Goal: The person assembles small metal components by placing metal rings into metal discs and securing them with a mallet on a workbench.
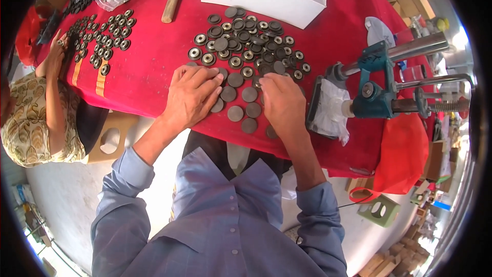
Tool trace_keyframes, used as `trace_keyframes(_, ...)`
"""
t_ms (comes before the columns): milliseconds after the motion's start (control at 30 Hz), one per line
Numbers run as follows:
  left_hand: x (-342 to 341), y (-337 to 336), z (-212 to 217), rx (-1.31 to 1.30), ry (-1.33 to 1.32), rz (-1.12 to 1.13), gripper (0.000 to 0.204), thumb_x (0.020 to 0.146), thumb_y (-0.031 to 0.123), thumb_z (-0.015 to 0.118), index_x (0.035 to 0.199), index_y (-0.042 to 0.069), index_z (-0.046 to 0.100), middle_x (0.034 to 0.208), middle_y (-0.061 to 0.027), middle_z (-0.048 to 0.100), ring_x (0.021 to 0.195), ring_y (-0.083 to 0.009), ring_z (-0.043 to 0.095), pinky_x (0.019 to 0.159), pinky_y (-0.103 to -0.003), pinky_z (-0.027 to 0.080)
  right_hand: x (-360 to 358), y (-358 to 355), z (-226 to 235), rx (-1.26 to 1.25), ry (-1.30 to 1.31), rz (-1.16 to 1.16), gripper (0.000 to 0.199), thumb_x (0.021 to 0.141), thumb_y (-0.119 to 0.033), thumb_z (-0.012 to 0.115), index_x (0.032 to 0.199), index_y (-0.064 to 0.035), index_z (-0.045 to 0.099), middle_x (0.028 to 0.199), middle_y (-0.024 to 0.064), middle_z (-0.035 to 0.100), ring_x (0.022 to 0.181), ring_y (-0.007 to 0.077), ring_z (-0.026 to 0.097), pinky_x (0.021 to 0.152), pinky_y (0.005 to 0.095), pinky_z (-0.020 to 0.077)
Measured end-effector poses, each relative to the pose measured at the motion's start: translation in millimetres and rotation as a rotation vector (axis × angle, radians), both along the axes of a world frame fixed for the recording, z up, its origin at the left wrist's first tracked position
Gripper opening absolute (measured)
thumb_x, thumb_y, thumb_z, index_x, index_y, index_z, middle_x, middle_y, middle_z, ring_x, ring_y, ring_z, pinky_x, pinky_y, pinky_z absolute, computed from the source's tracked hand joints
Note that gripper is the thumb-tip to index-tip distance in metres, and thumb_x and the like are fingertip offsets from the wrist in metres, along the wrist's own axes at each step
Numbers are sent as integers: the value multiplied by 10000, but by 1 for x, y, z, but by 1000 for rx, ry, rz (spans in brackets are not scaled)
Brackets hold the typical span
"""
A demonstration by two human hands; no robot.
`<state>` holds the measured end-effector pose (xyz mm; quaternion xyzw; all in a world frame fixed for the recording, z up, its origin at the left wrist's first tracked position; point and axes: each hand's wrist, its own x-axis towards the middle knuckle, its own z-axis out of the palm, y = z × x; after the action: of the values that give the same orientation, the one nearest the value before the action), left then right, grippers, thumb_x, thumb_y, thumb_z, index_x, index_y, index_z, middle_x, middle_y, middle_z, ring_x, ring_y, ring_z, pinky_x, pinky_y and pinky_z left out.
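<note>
- Left hand (193,92): fingers curled over the cloth beside flat discs (235,113); whether they grip cannot be told.
- Right hand (282,100): fingertips bunched, their contents hidden.
- Discs: round, matt, dark grey, between the hands on wrinkled red cloth (148,46).
- Pile (236,62): discs, some with shiny metal centres, beyond the hands.
- Press (376,79): teal metal with smooth steel bars, at right.

we hold our left hand (192,95) palm down, fingers bent, our right hand (282,98) curled, by the near edge of the table (148,56).
</note>
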<state>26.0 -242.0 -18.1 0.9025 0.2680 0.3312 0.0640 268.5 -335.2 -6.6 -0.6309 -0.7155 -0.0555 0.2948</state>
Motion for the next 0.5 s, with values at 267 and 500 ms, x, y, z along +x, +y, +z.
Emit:
trace_keyframes(267,-1,1,1,-7,-1,-4,280,913,113,774,1191,83,749,1174,-43,713,1049,-266,665,976,-442,467,-1,-9,3,16,-164,73,260,865,-54,703,1123,-41,733,1176,76,700,1074,273,669,965,449,517)
trace_keyframes(500,-2,1,3,-27,-7,1,266,919,130,770,1181,86,756,1115,-48,690,1042,-280,652,984,-448,463,-9,-12,5,50,-256,26,249,873,-64,696,1118,-46,739,1174,62,692,1040,255,662,963,455,506)
